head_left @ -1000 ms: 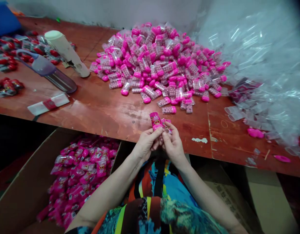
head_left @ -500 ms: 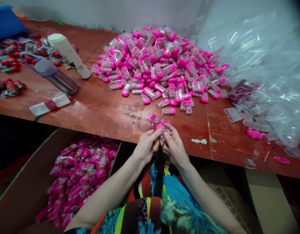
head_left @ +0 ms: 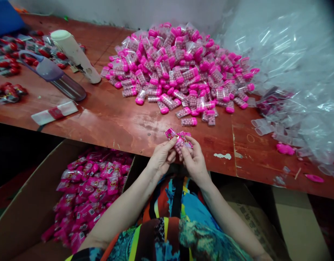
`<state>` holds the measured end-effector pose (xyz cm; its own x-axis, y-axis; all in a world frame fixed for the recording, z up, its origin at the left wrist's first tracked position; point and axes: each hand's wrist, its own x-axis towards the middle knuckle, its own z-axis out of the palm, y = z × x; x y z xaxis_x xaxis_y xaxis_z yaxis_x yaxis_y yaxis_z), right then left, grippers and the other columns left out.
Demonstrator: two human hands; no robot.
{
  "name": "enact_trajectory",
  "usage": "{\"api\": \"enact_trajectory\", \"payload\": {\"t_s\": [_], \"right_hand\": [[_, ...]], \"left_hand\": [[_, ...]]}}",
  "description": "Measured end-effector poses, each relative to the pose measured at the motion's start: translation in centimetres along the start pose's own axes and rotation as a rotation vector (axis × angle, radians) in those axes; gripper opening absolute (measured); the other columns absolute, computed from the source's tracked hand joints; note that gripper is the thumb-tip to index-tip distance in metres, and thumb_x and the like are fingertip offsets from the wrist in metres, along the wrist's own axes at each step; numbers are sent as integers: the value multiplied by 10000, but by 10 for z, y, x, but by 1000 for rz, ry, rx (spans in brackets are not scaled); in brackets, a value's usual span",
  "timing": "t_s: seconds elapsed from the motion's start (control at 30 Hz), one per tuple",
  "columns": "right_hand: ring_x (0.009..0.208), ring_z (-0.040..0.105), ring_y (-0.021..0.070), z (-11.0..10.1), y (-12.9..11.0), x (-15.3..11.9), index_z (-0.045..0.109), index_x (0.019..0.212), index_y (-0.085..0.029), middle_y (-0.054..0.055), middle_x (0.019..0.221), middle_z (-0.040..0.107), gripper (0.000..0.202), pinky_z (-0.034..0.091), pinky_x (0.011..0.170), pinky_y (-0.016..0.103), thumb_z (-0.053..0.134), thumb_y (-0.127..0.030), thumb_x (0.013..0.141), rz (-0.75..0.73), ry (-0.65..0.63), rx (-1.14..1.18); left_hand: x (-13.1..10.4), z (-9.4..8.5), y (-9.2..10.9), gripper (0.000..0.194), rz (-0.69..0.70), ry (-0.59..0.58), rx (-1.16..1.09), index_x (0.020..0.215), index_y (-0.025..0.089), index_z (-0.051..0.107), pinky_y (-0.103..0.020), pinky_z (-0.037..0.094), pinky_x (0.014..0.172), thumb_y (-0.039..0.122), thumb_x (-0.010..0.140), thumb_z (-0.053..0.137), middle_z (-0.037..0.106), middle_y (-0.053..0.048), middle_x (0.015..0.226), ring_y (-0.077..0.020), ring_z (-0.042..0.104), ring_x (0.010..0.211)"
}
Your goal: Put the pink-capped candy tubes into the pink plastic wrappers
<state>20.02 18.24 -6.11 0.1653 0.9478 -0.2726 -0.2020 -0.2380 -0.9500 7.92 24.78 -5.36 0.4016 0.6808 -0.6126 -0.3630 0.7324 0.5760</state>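
My left hand [head_left: 162, 156] is closed near the table's front edge, its thumb and finger pinching by a printed pink wrapper [head_left: 170, 133]. Beside it, my right hand [head_left: 194, 158] has its thumb pressed on a small clear candy container [head_left: 179, 145] filled with pink balls, its pink cap pointing away from me. More printed pink wrapping [head_left: 186, 134] shows behind the right fingers. Fingers hide where the wrapping and container meet. Beyond my hands rises a heap of pink-capped candy containers [head_left: 172, 69] on the red table [head_left: 123, 123].
An open cardboard box [head_left: 28, 195] of pink wrapped packs [head_left: 93, 192] stands below, left. A purple-lidded bottle [head_left: 58, 79], a white tumbler [head_left: 76, 56] and red-capped containers [head_left: 9, 65] lie left. Clear plastic bags [head_left: 281, 72] and loose clear tubes [head_left: 262, 127] are at right.
My left thumb and finger have shifted slightly, and more of the candy container and the right-hand wrapping now shows. The whole view has shifted a little.
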Motion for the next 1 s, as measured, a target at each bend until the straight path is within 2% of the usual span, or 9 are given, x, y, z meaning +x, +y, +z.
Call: {"api": "enact_trajectory", "payload": {"t_s": [0.13, 0.17, 0.23, 0.33, 0.43, 0.6, 0.8, 0.87, 1.0], "right_hand": [[378, 228, 67, 6, 2, 3, 435, 1445, -284, -106, 633, 515, 576, 211, 361, 217, 647, -559, 985, 208, -35, 233], [377, 234, 70, 7, 3, 3, 443, 1445, -282, -109, 624, 507, 570, 213, 363, 217, 636, -565, 989, 205, -37, 226], [447, 422, 111, 9, 3, 1, 491, 1428, -288, -67, 691, 583, 519, 363, 419, 245, 638, -536, 997, 93, 7, 106], [760, 678, 219, 9, 2, -3, 564, 1395, -310, 32, 926, 721, 414, 570, 689, 378, 646, -435, 1009, -124, 77, -200], [839, 706, 255, 9, 1, -4, 560, 1415, -318, 53, 980, 739, 406, 587, 761, 430, 625, -400, 1023, -131, 62, -267], [696, 636, 183, 8, 2, -3, 500, 1430, -319, -10, 843, 667, 456, 563, 625, 326, 620, -472, 1018, 9, 6, 56], [794, 675, 172, 8, 1, -4, 491, 1459, -319, -11, 891, 692, 509, 589, 722, 323, 674, -432, 998, -45, 44, -40], [654, 621, 148, 5, -2, -1, 505, 1437, -323, -34, 802, 659, 514, 539, 579, 279, 688, -472, 981, 17, 16, 34], [379, 271, 65, -6, -11, 6, 491, 1438, -304, -88, 647, 568, 565, 192, 342, 210, 682, -549, 965, 250, -118, 182]], "left_hand": [[-3, -2, 1, 513, -15, -31, 54, 650, 172, 549, -216, 209, 446, 568, 866, 791, 433, 45, 393, -56, 351, 369], [-4, -2, 2, 518, -11, -30, 67, 642, 172, 543, -216, 214, 447, 566, 860, 798, 448, 39, 397, -58, 365, 373], [-8, -1, 4, 512, 1, -20, 84, 640, 173, 541, -216, 217, 445, 552, 849, 814, 454, 37, 394, -61, 376, 375], [-13, 2, 4, 501, 19, 31, 93, 647, 173, 543, -222, 187, 434, 538, 853, 818, 428, 51, 376, -52, 319, 354], [-12, 4, 3, 504, 4, 48, 56, 642, 172, 539, -221, 175, 431, 533, 857, 817, 418, 57, 380, -45, 285, 348], [-10, -1, 4, 493, -26, -70, 48, 648, 153, 585, -213, 221, 454, 539, 888, 775, 494, 10, 421, -66, 398, 387], [-13, -6, 3, 430, -59, -80, 18, 713, 153, 628, -227, 182, 449, 517, 900, 762, 417, 57, 415, -47, 270, 374], [-12, -4, 4, 441, -74, -74, 39, 700, 147, 633, -226, 184, 449, 518, 906, 749, 472, 31, 447, -46, 301, 380], [-9, -1, 9, 398, -68, -90, 63, 684, 135, 655, -213, 239, 453, 449, 905, 758, 463, 31, 446, -49, 336, 388]]}}
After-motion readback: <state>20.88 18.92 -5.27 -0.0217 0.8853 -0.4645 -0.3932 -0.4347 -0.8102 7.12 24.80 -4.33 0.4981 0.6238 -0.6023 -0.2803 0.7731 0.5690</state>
